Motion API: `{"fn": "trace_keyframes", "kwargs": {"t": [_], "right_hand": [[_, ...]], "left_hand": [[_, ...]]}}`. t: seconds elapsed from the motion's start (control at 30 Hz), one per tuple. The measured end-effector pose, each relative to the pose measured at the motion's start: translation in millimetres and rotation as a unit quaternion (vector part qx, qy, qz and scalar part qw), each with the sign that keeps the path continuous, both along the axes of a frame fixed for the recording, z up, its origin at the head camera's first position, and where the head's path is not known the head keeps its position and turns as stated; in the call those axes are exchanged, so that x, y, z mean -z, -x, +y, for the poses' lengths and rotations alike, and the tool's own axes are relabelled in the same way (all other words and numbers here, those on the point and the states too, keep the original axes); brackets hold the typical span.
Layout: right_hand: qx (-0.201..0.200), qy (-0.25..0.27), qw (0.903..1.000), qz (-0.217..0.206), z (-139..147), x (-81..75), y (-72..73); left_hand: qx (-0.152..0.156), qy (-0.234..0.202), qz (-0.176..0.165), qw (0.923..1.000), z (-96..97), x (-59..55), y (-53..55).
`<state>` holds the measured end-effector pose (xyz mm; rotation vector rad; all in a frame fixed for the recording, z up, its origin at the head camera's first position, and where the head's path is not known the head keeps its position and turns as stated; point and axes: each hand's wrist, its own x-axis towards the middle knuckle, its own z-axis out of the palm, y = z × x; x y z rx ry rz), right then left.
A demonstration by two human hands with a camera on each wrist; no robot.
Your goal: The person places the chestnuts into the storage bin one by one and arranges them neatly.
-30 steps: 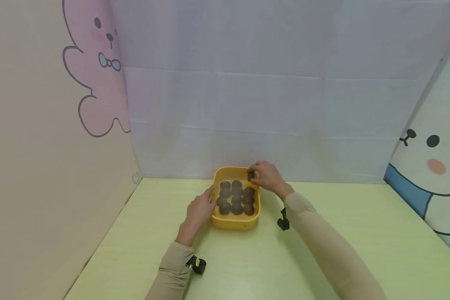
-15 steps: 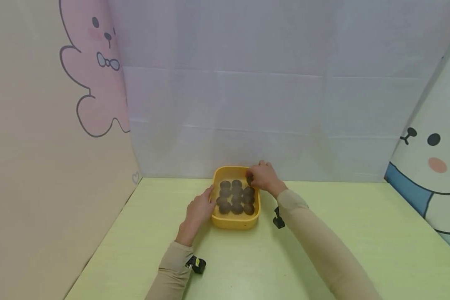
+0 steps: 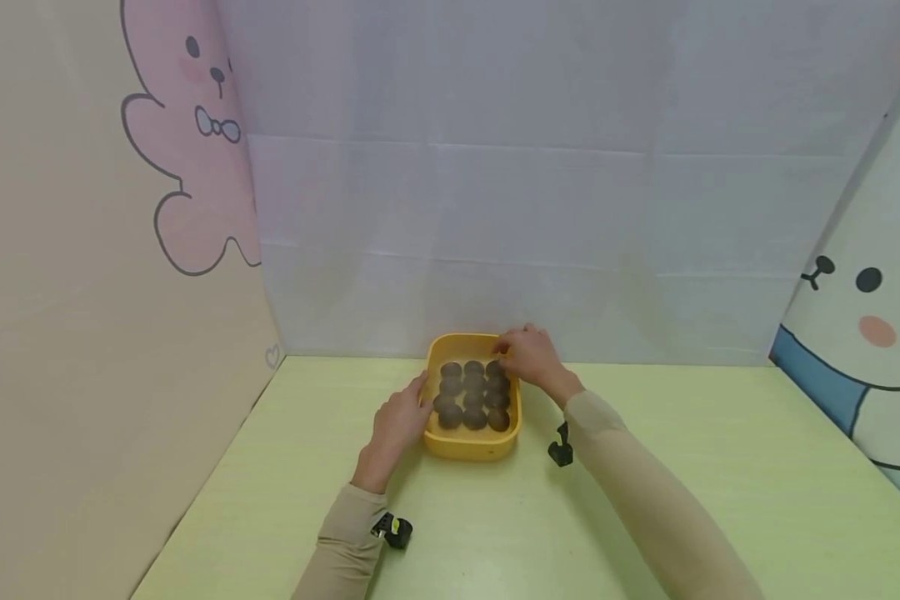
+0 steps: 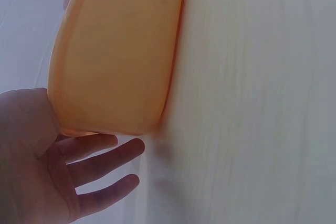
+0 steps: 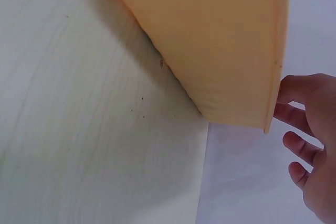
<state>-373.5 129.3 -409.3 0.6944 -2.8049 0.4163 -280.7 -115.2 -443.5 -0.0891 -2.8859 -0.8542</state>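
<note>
A yellow rectangular bin (image 3: pixel 471 450) stands on the table against the back wall, holding several dark brown balls (image 3: pixel 474 417) in rows. My left hand (image 3: pixel 399 421) grips the bin's left side; in the left wrist view its thumb goes over the rim, and the fingers (image 4: pixel 107 163) spread below the bin's end. At the far right corner is my right hand (image 3: pixel 531 357), its fingertips over the rim, just above the ball (image 3: pixel 494 368) in that corner. In the right wrist view, thumb and forefinger pass behind the rim while other fingers (image 5: pixel 299 145) hang loosely curled outside.
The pale green tabletop (image 3: pixel 465 533) runs around the bin. A white sheet (image 3: pixel 555 208) hangs right behind it. Walls printed with cartoon animals stand left and right. Each wrist carries a small black camera (image 3: pixel 393 530).
The ball that my right hand held at the far right corner has gone down into the bin, beside the others. The right hand has let go and lifted slightly. The left hand stays put.
</note>
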Motion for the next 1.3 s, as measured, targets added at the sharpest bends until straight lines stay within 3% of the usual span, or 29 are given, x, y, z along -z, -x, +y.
{"fn": "trace_keyframes", "kwargs": {"t": [0.23, 0.47, 0.7, 0.97, 1.3], "right_hand": [[-0.007, 0.080, 0.9965, 0.021, 17, 1.4, -10.3], [-0.003, 0.144, 0.9891, -0.028, 36, -0.9, -23.0], [0.010, 0.186, 0.9809, -0.055, 53, 9.6, -44.4], [0.037, 0.190, 0.9788, -0.068, 64, 11.6, -66.6], [0.069, 0.162, 0.9832, -0.047, 87, 17.8, -87.5]], "left_hand": [[-0.007, 0.006, 0.007, 0.9999, -4.2, -1.4, 0.9], [-0.006, 0.004, 0.007, 0.9999, -7.3, 0.4, 5.0], [-0.008, 0.008, 0.007, 0.9999, -9.3, 4.4, 4.3], [-0.010, 0.017, 0.009, 0.9998, -9.9, 3.4, 6.9], [-0.009, 0.018, 0.014, 0.9997, -9.7, 3.9, 9.0]]}}
